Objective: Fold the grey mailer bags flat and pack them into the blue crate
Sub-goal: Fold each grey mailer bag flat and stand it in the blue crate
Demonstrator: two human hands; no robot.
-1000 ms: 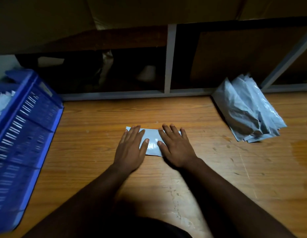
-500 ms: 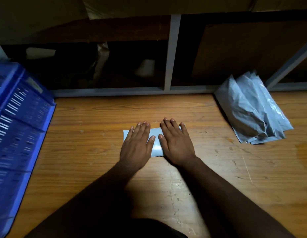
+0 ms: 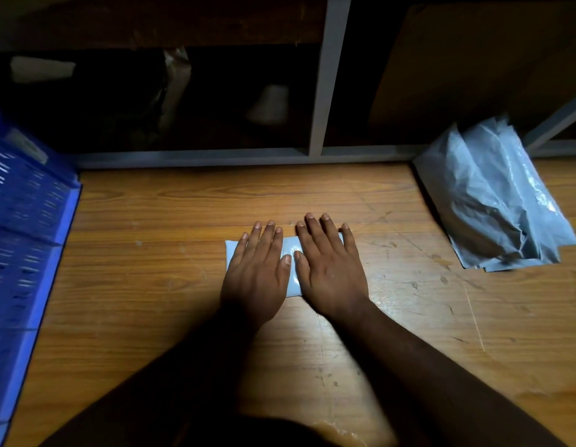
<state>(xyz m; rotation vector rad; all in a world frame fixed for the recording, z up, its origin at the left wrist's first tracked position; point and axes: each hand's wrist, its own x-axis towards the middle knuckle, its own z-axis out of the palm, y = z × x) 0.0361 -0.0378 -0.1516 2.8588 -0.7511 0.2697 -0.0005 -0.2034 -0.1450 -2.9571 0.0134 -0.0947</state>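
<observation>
Both hands slid closer together vs 1 s ago, and our thumbs now sit almost tip to tip where a wider strip of bag showed between them before. We've got the left hand (image 3: 256, 279) flat, palm down, fingers straight and close together, pressing on the left part of the folded mailer bag (image 3: 291, 272); right hand (image 3: 328, 272) same deal, flat w/ straight fingers slightly fanned, pressing the right part. Neither hand pinches or curls round anything. Bag is a small pale grey rectangle lying flat on the wooden table (image 3: 151, 285), mid-frame, mostly hidden under our palms; only its left edge, a centre strip and a bit of the far right corner show. Blue crate (image 3: 25, 240) sits at the table's left edge, well apart from the bag; we see its slotted wall and rim only, so contents can't be told from this angle. Pile of unfolded grey mailer bags (image 3: 493, 201) lies crumpled at the far right of the table, near the grey metal frame (image 3: 328, 75) at the back, well apart from our hands. Behind the frame it's dark; some pale shapes in there, too dim to ID. Brown board (image 3: 473, 59) leans behind the frame, right side.
</observation>
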